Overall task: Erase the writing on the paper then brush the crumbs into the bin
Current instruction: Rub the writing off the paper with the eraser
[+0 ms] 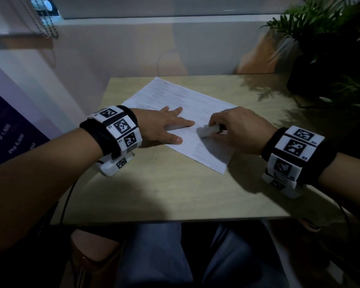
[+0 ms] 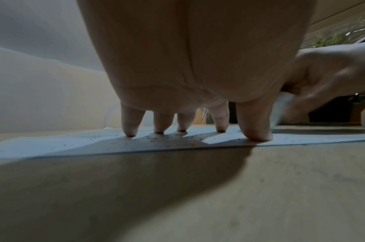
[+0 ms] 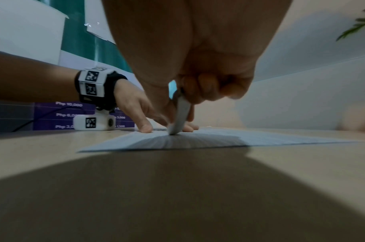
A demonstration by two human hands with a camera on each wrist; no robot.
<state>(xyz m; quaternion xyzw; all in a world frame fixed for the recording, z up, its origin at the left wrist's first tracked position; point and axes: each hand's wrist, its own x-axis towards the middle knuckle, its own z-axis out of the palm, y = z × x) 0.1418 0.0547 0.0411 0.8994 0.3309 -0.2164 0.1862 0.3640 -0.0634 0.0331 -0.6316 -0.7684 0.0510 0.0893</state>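
Observation:
A white lined sheet of paper (image 1: 187, 104) lies at an angle on the wooden table (image 1: 175, 188). My left hand (image 1: 166, 125) presses flat on the paper's left side with fingers spread; the fingertips (image 2: 131, 133) stand on the sheet among dark eraser crumbs (image 2: 173, 139). My right hand (image 1: 239, 129) grips a white eraser (image 1: 209, 130), whose tip touches the paper near the sheet's near edge, just right of my left thumb. In the right wrist view the eraser (image 3: 180, 114) stands steeply on the paper (image 3: 260, 139). No bin is in view.
A dark potted plant (image 1: 328, 59) stands at the table's far right corner. A wall runs close behind the table. A purple price poster (image 1: 6, 134) hangs at the left. My legs show under the near table edge.

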